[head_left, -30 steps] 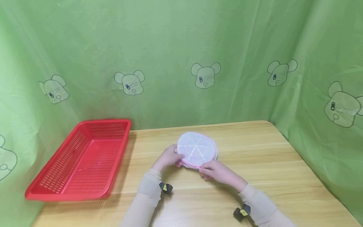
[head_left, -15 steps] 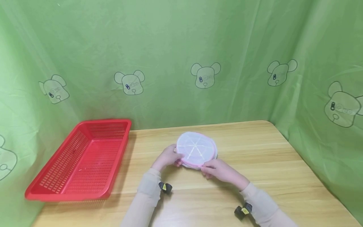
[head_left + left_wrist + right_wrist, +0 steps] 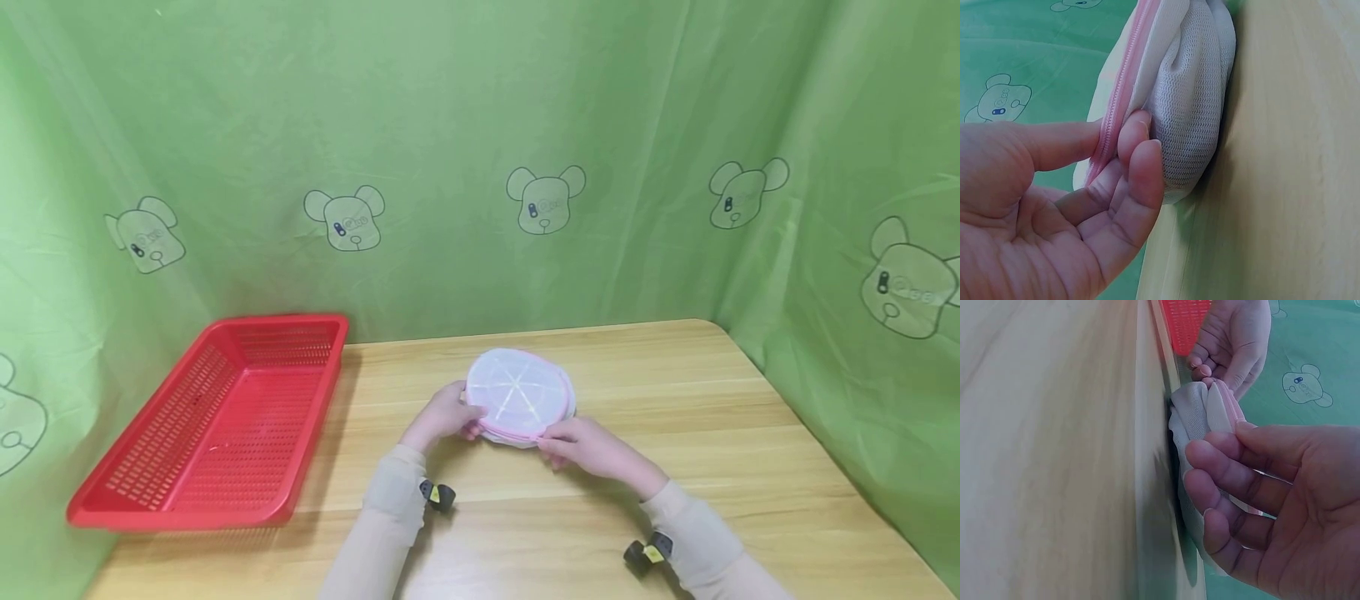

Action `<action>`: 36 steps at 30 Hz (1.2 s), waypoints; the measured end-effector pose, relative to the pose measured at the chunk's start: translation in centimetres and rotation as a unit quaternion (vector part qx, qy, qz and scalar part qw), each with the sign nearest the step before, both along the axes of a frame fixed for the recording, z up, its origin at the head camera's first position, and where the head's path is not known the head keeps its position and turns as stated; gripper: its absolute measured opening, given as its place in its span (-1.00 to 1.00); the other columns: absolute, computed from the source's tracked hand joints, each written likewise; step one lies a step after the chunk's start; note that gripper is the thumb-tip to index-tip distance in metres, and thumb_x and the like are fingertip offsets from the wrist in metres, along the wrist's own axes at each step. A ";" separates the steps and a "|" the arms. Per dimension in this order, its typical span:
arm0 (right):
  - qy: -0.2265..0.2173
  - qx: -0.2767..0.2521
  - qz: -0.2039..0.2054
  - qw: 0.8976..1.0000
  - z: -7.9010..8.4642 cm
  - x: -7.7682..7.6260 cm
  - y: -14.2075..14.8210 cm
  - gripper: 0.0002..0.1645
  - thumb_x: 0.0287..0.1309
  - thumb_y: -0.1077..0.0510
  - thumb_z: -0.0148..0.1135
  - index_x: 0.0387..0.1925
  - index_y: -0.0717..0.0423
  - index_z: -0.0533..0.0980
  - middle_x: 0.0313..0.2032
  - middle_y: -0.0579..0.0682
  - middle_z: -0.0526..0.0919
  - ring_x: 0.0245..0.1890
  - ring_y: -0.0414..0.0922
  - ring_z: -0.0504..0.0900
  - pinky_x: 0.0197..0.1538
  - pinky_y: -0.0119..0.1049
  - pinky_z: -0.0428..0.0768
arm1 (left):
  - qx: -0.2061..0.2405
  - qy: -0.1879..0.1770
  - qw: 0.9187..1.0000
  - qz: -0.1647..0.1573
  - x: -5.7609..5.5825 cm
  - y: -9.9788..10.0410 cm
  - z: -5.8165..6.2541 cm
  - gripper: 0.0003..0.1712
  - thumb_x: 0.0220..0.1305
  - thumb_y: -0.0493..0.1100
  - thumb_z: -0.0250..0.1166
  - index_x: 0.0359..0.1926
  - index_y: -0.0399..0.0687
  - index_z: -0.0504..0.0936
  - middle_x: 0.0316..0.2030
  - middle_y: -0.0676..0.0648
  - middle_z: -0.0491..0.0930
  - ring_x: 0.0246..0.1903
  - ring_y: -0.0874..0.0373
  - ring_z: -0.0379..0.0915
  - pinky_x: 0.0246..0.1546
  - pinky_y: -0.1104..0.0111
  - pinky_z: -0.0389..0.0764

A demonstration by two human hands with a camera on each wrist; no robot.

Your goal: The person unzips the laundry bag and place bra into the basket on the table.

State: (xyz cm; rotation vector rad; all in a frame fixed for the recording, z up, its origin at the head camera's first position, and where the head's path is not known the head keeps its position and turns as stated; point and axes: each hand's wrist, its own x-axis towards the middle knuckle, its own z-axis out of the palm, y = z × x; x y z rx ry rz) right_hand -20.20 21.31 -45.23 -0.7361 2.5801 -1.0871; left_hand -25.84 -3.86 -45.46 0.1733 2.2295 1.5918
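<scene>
Pouch [image 3: 516,387], round and meshed, lies on or just above the table [image 3: 712,425], well apart from the red basket [image 3: 247,442]. We note the left hand [image 3: 446,414] pinching the pouch's pink zip [image 3: 1124,78]; the right hand [image 3: 587,447] pinches the near edge farther along. Zip looks joined beside the left hand; we judge the work unfinished, remainder unclear.

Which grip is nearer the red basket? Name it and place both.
Left. In the head view, the left grip pinches the round bag, to the right of the red basket; the right grip pinches its near edge, farther right.
</scene>
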 end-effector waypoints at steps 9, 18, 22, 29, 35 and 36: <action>-0.004 0.006 -0.002 1.000 0.4 -0.1 0.4 -0.70 0.36 0.07 0.09 -0.39 0.16 0.61 -0.50 -0.01 0.66 -0.48 -0.22 0.59 -0.33 -0.46 0.58 | -0.001 0.002 1.000 -0.001 0.0 -0.1 0.0 -0.37 0.28 -0.32 0.23 0.32 -0.38 0.26 -0.57 -0.09 0.59 -0.63 0.21 0.51 -0.51 0.35 0.71; -0.010 0.012 0.001 1.000 0.7 -0.2 0.8 -0.70 0.37 0.08 0.09 -0.36 0.17 0.62 -0.47 0.00 0.66 -0.45 -0.21 0.62 -0.31 -0.45 0.60 | 0.001 0.001 1.000 0.000 -0.1 -0.1 -0.1 -0.38 0.28 -0.33 0.23 0.32 -0.37 0.26 -0.56 -0.08 0.59 -0.63 0.21 0.50 -0.51 0.37 0.70; -0.006 0.016 0.003 1.000 0.8 -0.2 0.8 -0.70 0.36 0.08 0.09 -0.38 0.16 0.62 -0.49 -0.02 0.65 -0.47 -0.23 0.59 -0.32 -0.46 0.57 | 0.002 0.002 1.000 -0.001 0.0 -0.1 -0.1 -0.36 0.28 -0.33 0.23 0.33 -0.37 0.25 -0.55 -0.10 0.60 -0.62 0.21 0.51 -0.51 0.35 0.71; 0.005 0.021 0.002 1.000 0.6 -0.1 0.6 -0.69 0.36 0.07 0.10 -0.43 0.14 0.61 -0.53 -0.05 0.64 -0.49 -0.24 0.56 -0.34 -0.47 0.53 | -0.002 0.001 1.000 0.004 -0.1 0.0 -0.1 -0.31 0.28 -0.32 0.24 0.37 -0.37 0.21 -0.56 -0.09 0.58 -0.62 0.20 0.50 -0.52 0.38 0.70; 0.006 0.018 -0.003 1.000 0.4 0.0 0.2 -0.68 0.36 0.07 0.10 -0.46 0.13 0.60 -0.55 -0.04 0.64 -0.52 -0.24 0.54 -0.37 -0.47 0.52 | -0.014 0.009 1.000 0.012 -0.1 0.1 0.1 -0.25 0.27 -0.29 0.25 0.41 -0.35 0.17 -0.55 -0.10 0.60 -0.63 0.20 0.51 -0.52 0.37 0.70; 0.004 0.015 -0.004 1.000 0.3 0.0 0.2 -0.68 0.36 0.08 0.10 -0.46 0.13 0.60 -0.55 -0.04 0.64 -0.52 -0.23 0.55 -0.37 -0.47 0.53 | -0.016 0.011 1.000 0.012 -0.1 0.1 0.2 -0.25 0.27 -0.28 0.25 0.41 -0.35 0.17 -0.55 -0.10 0.60 -0.63 0.20 0.51 -0.52 0.36 0.70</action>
